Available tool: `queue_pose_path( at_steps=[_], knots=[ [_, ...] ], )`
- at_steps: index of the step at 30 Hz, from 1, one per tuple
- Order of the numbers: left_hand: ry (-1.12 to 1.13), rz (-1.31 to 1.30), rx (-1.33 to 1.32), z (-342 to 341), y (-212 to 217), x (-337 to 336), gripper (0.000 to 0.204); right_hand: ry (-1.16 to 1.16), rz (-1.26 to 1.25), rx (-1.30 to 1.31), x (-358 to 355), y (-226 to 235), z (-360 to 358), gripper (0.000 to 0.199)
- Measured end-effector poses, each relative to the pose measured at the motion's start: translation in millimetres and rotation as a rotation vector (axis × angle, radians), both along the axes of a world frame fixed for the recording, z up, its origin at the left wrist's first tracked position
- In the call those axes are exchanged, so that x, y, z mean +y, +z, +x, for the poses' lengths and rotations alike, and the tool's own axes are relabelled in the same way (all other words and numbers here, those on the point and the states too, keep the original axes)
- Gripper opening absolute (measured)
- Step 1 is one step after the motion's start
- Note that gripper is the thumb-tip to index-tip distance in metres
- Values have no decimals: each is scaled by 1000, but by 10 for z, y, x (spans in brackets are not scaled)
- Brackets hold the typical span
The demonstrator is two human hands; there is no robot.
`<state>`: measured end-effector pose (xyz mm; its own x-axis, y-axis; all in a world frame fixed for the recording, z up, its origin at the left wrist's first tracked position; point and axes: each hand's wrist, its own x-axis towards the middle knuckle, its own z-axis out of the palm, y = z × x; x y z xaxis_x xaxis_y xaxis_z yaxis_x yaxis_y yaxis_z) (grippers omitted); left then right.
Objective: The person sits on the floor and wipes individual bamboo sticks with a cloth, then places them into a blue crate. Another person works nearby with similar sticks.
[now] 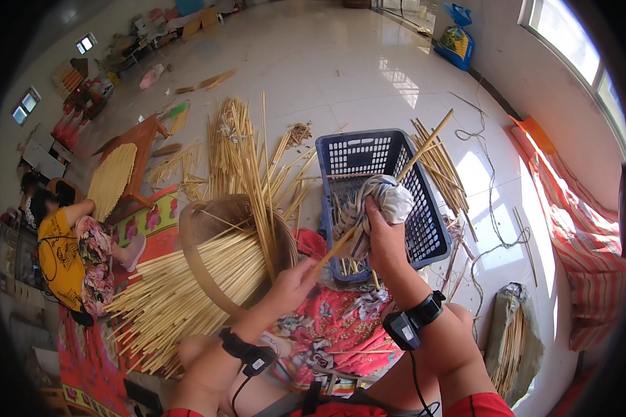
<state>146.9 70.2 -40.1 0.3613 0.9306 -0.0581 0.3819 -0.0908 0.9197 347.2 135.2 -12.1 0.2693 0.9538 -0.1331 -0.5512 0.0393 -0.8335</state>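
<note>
My right hand [386, 240] is closed round a bunched grey-and-white cloth [394, 199], which wraps a long, pale, straw-like stalk [428, 144]. Lower down, my left hand [289, 286] pinches the near end of that stalk, so it slants up and away to the right. Both hands are over the near part of a dark blue plastic crate [358, 142] with perforated walls. Thin stalk pieces lie in the crate. To the left, a round basket with a tall hoop handle [203, 278] holds a large bundle of pale stalks [181, 302].
Pink patterned cloth [334, 323] covers my lap area, scattered with bits. More stalks [442, 167] lie right of the crate, near a loose cord [492, 167]. At far left sits a person in a yellow shirt [59, 247] beside a wooden table [142, 139]. A wrapped stalk bundle [513, 347] lies lower right.
</note>
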Motion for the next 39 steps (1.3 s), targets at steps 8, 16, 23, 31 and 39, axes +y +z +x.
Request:
queue_pose_path(
  at_steps=[8, 16, 23, 31, 39],
  knots=[
    [-54, -260, -171, 27, -40, 6, 19, 174, -140, -70, -172, -62, -270, 33],
    [-367, -623, -203, -345, 153, 50, 22, 9, -88, 90, 150, 88, 224, 29],
    [-129, -424, -89, -79, 188, 10, 24, 259, -135, -124, -310, -203, -430, 33],
    [150, -238, -176, -481, 324, 300, 26, 556, -162, -147, -443, -149, -511, 37],
    [37, -399, -533, -414, 287, 287, 28, 816, 80, -172, -730, -131, -724, 40]
  ],
)
